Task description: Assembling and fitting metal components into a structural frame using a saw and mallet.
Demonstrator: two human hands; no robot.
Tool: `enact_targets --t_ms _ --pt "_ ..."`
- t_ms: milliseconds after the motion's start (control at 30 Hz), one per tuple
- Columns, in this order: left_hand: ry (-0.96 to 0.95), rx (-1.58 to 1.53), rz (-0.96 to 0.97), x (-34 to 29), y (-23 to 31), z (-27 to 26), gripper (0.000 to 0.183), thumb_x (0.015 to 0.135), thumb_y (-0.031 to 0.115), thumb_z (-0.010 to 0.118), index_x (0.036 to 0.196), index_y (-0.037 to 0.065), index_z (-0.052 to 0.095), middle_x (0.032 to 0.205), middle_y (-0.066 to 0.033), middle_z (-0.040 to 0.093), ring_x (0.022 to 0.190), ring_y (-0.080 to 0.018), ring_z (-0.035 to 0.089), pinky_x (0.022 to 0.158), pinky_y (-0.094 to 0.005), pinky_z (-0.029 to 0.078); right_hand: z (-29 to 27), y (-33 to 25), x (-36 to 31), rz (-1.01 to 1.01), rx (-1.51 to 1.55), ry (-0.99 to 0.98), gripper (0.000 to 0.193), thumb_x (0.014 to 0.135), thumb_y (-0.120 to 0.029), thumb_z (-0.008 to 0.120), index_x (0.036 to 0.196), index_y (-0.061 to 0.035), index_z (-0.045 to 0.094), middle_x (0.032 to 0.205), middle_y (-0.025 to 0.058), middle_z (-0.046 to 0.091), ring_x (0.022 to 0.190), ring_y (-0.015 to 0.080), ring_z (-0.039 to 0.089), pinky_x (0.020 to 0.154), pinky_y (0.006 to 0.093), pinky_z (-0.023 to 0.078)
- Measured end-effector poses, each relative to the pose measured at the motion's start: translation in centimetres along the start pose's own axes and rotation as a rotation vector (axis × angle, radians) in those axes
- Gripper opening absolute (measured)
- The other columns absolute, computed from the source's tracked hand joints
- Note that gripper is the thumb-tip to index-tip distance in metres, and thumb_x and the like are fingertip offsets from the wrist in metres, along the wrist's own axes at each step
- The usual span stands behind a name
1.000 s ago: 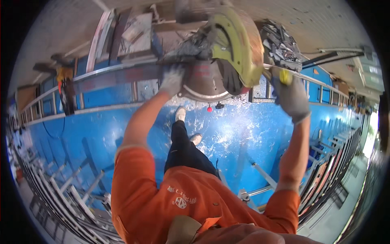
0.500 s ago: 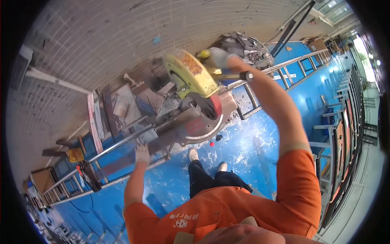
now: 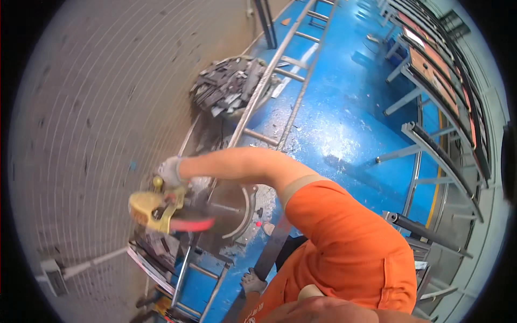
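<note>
The cut-off saw [image 3: 151, 211], yellow-housed with a red blade guard, stands at the left with its head raised above a round metal base [image 3: 229, 212]. My right hand [image 3: 171, 171], in a pale glove, reaches across to the saw's far side. It is closed around the saw handle beside a yellow knob [image 3: 157, 183], though its fingers are partly hidden. Close to my body, my gloved left hand [image 3: 252, 281] is closed on the edge of a long, flat grey-brown strip [image 3: 273, 245]. That strip slants past the saw base and is partly hidden by my orange sleeve.
Beyond the saw, a round container heaped with grey offcuts [image 3: 231, 83] stands by the brick wall [image 3: 91, 107]. A ladder-like metal roller frame [image 3: 264, 81] runs away from the saw. Racks with metal legs [image 3: 404, 97] line the right side. Dust and scraps lie on the blue floor [image 3: 339, 134].
The view has swung to the right. My left hand has brought the long strip off the saw bed and in toward my body. My right hand remains at the saw.
</note>
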State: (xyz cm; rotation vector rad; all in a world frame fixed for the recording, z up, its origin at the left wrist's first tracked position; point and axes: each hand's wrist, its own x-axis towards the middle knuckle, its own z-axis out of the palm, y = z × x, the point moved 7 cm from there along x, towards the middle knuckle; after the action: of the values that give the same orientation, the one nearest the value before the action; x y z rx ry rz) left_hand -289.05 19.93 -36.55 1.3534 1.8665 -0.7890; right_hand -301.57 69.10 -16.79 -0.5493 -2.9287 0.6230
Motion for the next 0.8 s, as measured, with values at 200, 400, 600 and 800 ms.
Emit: enact_targets --t_ms 200,400,600,800 --pt "0.1 -0.076 -0.061 4.7 12.9 -12.4 0.07 0.072 0.039 0.068 0.128 0.005 0.043 0.111 -0.0231 0.057 0.1 -0.0392 0.058 0.083 -0.0488 0.048 -12.4 16.1 -24.3 0.212 0.182 0.144 0.026 0.081 -0.029 0.054 0.083 -0.0067 0.067 0.08 0.0136 0.071 0.074 0.0335 0.068 0.068 0.0403 0.055" --pt "0.293 -0.21 0.009 11.4 31.2 -29.1 0.066 0.069 0.035 0.073 0.122 0.004 0.049 0.102 -0.0214 0.063 0.091 -0.0388 0.063 0.079 -0.0458 0.051 -12.3 37.7 -49.6 0.707 0.237 0.216 0.029 0.084 -0.027 0.05 0.077 -0.0045 0.067 0.073 0.0123 0.07 0.069 0.0339 0.067 0.068 0.0408 0.054" --pt "0.287 -0.623 0.219 21.6 45.5 -40.4 0.072 0.067 0.033 0.078 0.123 0.0 0.049 0.1 -0.0217 0.067 0.087 -0.0409 0.065 0.08 -0.045 0.052 -19.1 53.2 -64.2 0.98 0.41 0.124 0.034 0.084 -0.027 0.046 0.073 -0.0042 0.068 0.064 0.0107 0.068 0.066 0.0317 0.066 0.069 0.0398 0.053" --pt "0.313 -0.445 0.328 30.5 66.5 -56.5 0.086 0.067 0.036 0.078 0.134 -0.005 0.041 0.113 -0.0275 0.062 0.097 -0.0423 0.062 0.088 -0.0445 0.049 -17.9 72.8 -78.3 1.311 0.321 0.187 0.041 0.088 -0.037 0.047 0.083 -0.0044 0.072 0.076 0.0125 0.072 0.073 0.0319 0.068 0.071 0.0431 0.054"
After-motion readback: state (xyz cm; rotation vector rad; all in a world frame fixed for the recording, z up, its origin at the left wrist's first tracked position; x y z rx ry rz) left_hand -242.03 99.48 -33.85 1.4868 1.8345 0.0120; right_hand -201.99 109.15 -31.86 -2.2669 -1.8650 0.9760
